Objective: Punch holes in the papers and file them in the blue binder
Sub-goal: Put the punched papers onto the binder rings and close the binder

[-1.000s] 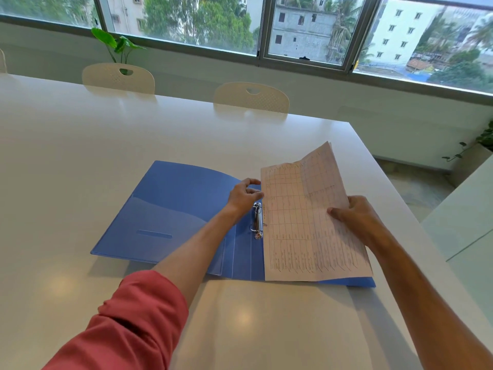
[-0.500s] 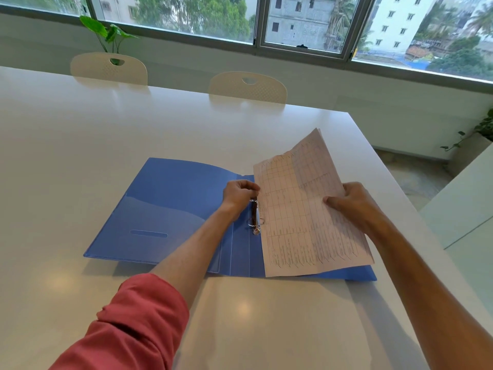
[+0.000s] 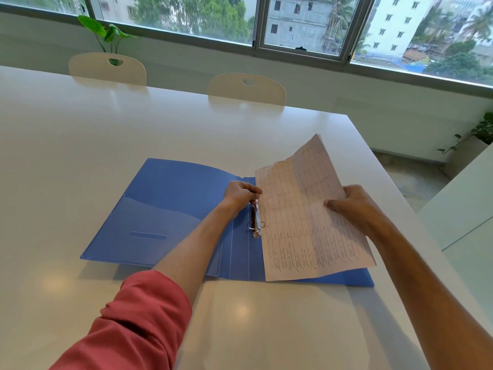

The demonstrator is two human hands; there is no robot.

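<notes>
Over the open blue binder [image 3: 170, 209], both hands curled: left [image 3: 240, 194] on the ring clip [image 3: 255, 221], right [image 3: 352, 206] pinching the paper [image 3: 306, 222].

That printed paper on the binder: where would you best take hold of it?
By its free right edge, coming from the right, as the right hand does now. The paper lifts off the blue binder there, while its left edge sits against the metal rings by the left hand.

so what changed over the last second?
Little. The left hand curled tighter at the top of the ring clip; a second ago its fingers reached toward the paper's left edge. The right hand still grips the sheet's right edge, far corner lifted. The blue binder stayed open and flat.
</notes>
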